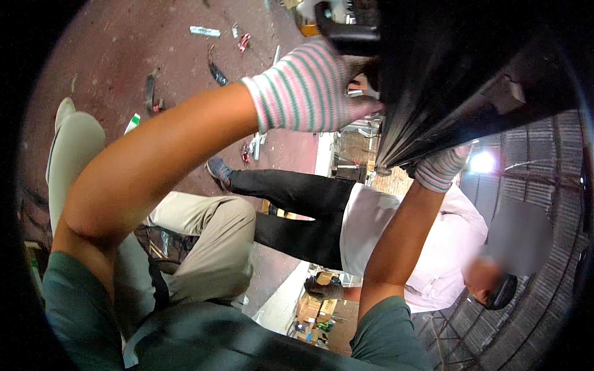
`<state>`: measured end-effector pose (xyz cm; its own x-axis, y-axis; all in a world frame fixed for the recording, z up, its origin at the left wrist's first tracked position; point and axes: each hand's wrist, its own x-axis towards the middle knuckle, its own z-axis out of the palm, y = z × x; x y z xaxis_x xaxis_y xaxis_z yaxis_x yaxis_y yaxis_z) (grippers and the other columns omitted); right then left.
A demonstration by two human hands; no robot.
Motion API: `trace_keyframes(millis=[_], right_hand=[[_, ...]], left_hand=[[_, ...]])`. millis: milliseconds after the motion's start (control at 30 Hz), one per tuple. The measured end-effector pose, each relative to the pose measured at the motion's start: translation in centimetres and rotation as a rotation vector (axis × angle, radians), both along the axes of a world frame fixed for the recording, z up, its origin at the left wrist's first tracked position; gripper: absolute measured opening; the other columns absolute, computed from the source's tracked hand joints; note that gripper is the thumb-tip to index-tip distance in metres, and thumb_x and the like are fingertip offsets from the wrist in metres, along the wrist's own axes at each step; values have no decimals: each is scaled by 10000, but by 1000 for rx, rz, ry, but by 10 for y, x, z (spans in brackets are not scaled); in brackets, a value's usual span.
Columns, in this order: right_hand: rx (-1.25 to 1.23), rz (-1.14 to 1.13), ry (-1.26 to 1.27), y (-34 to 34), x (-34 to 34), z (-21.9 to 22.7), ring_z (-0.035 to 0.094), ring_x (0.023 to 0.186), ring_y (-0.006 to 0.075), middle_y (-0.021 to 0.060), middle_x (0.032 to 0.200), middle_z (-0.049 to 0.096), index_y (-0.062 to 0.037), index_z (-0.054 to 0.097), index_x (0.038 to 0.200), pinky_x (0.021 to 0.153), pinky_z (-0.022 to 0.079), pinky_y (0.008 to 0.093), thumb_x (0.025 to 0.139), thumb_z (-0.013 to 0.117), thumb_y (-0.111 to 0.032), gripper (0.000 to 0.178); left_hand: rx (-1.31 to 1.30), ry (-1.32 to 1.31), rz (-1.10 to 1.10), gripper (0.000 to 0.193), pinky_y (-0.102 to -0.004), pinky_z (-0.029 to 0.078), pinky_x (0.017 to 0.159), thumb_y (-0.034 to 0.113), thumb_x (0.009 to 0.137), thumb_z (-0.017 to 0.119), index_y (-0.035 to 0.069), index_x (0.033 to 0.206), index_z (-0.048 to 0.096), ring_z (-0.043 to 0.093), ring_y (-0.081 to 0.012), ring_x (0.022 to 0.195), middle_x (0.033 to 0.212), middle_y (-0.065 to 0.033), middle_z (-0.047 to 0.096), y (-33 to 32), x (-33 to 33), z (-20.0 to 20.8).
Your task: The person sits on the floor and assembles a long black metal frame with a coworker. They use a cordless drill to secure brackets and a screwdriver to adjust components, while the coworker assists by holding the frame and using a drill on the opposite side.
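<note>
A large, dark, glossy panel-like object (427,80) fills the upper right; its exact kind is not clear. My left hand (309,86), in a pink, green and white striped knit glove, grips its near edge, the thumb pointing along it and the fingers partly hidden. Just above that hand juts a black curved, handle-like part (349,38). Farther right, my right hand (440,168), gloved in similar stripes, closes on the object's lower end. Its fingertips are mostly hidden behind the dark surface.
Another person in a white shirt (377,229) and dark trousers stands close by, one gloved hand (323,289) low. Scraps and strips (205,31) litter the reddish floor (124,55). Cardboard boxes (312,309) lie beyond. A bright lamp (482,162) shines beneath a corrugated roof (532,167).
</note>
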<state>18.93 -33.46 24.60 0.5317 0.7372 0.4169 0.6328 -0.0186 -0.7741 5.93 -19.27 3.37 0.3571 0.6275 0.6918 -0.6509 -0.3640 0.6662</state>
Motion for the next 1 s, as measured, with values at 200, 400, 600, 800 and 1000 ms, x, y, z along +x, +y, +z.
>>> trace_keyframes(millis=[200, 400, 600, 800, 1000], right_hand=[[-1, 20, -175, 2, -4, -14, 571, 871, 158, 70, 943, 623, -12, 651, 1009, 831, 461, 292, 928, 643, -181, 188], [-97, 96, -182, 2, 16, -16, 533, 842, 127, 48, 922, 575, -56, 604, 878, 808, 442, 259, 934, 642, -160, 124], [-78, 116, -104, -6, -2, -7, 544, 864, 150, 86, 987, 587, -28, 632, 945, 803, 435, 277, 904, 654, -121, 104], [-68, 142, -159, -10, 4, -11, 518, 801, 103, 24, 902, 577, -20, 644, 896, 735, 417, 246, 896, 646, -78, 58], [-67, 81, -180, -6, -15, -10, 519, 809, 106, 28, 895, 592, -28, 641, 847, 743, 419, 246, 883, 657, -76, 62]], left_hand=[[-1, 154, -191, 405, -323, 506, 599, 376, 854, 737, 28, 1056, 686, 653, -183, 690, 759, -142, 668, 3, 3, -4], [-147, 98, -454, 262, -334, 534, 822, 168, 876, 730, 24, 1089, 682, 670, -201, 946, 1000, -117, 721, 1, 8, -9], [-174, 104, -482, 310, -331, 518, 859, 169, 862, 757, 23, 1121, 669, 661, -183, 976, 1048, -96, 717, -9, 1, -2], [-241, 78, -529, 295, -316, 529, 822, 142, 858, 762, 28, 1114, 672, 658, -159, 932, 1022, -85, 715, -17, 0, -9], [-189, 116, -526, 355, -345, 533, 837, 286, 892, 724, 29, 1132, 677, 680, -241, 995, 1062, -160, 713, -14, 0, -11]])
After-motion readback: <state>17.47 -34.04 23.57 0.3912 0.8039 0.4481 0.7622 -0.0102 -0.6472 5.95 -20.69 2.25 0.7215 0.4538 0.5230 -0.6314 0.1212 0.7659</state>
